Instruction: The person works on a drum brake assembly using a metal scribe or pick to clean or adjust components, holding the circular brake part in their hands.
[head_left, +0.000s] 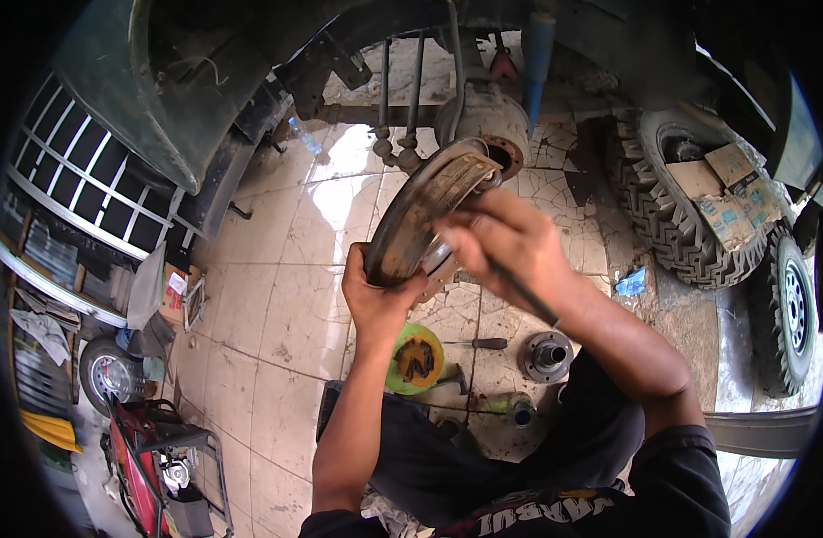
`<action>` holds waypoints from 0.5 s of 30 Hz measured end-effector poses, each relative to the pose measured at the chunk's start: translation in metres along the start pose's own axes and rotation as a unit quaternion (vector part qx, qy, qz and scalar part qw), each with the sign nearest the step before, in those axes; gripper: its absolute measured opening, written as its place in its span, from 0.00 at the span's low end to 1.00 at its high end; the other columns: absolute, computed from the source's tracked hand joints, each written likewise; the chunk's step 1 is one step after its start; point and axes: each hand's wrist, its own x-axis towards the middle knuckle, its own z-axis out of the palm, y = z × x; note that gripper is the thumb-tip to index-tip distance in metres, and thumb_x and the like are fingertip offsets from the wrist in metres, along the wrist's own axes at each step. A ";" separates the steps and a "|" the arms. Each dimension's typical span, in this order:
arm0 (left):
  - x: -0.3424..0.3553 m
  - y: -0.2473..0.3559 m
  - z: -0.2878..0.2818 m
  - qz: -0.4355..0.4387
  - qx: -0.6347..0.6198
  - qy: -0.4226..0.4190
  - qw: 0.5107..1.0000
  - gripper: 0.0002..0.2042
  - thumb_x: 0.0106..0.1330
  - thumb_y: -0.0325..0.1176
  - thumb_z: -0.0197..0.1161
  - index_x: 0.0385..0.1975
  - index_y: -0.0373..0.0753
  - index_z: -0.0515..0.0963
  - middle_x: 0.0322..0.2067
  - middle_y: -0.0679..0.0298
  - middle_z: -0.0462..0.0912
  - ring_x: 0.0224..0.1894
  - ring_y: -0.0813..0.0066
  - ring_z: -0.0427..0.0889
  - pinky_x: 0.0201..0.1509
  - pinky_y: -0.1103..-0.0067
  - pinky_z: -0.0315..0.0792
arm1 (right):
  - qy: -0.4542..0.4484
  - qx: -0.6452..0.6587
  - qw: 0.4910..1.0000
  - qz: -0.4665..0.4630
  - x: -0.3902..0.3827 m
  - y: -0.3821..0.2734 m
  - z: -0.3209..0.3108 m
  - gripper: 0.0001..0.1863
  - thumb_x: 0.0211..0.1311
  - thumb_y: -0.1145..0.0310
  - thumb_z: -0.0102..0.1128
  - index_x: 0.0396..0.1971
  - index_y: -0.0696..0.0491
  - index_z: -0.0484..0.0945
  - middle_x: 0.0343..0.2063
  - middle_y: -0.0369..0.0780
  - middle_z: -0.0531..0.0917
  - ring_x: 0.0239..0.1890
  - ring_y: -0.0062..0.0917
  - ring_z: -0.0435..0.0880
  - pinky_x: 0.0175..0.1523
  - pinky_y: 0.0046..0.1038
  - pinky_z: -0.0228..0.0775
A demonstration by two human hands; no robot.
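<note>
Brake plate assembly [401,235], apparently unmounted, is held near the axle end [490,114], left grip [380,300] pinching its lower rim and right grip [519,247] wrapped around a dark-handled tool [530,300]; removal appears complete, while the hub [547,356] on the floor [237,309] stands unfitted.

A round, grimy brake assembly [410,231] is held up on edge, slanted toward the upper right, its dark rim turned left, its rust-brown curved part exposed. Just beside it, a slim, dark, rod-like tool [526,296] is gripped slantwise, partly hidden.
</note>
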 end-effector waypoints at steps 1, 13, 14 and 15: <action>0.001 0.000 0.001 0.014 -0.007 -0.003 1.000 0.19 0.47 0.21 0.73 0.36 0.35 0.69 0.32 0.65 0.81 0.32 0.82 0.79 0.39 0.83 0.74 | -0.015 0.021 0.999 -0.030 -0.002 -0.007 0.004 0.11 0.57 0.66 0.69 0.23 0.59 0.81 0.23 0.44 0.79 0.24 0.34 0.80 0.26 0.31 0.74; 0.002 0.015 0.000 -0.058 0.017 -0.002 0.998 0.19 0.49 0.16 0.70 0.38 0.34 0.69 0.36 0.60 0.81 0.37 0.78 0.81 0.43 0.81 0.75 | 0.032 -0.029 0.990 0.136 0.006 0.042 -0.013 0.11 0.64 0.68 0.64 0.26 0.60 0.84 0.19 0.44 0.79 0.16 0.32 0.78 0.22 0.33 0.71; 0.001 0.013 0.000 -0.054 0.012 -0.002 0.998 0.19 0.49 0.16 0.70 0.38 0.34 0.69 0.36 0.60 0.81 0.37 0.78 0.81 0.43 0.81 0.75 | 0.038 -0.059 0.995 0.078 0.001 0.034 -0.004 0.09 0.60 0.70 0.67 0.26 0.60 0.84 0.22 0.44 0.80 0.18 0.33 0.78 0.23 0.33 0.71; 0.001 0.011 -0.001 -0.050 0.007 -0.002 0.999 0.19 0.49 0.16 0.70 0.38 0.34 0.69 0.36 0.60 0.81 0.37 0.78 0.81 0.44 0.81 0.75 | 0.050 -0.051 0.997 0.028 0.004 0.031 0.001 0.09 0.59 0.70 0.68 0.25 0.60 0.83 0.24 0.44 0.80 0.19 0.33 0.78 0.23 0.32 0.71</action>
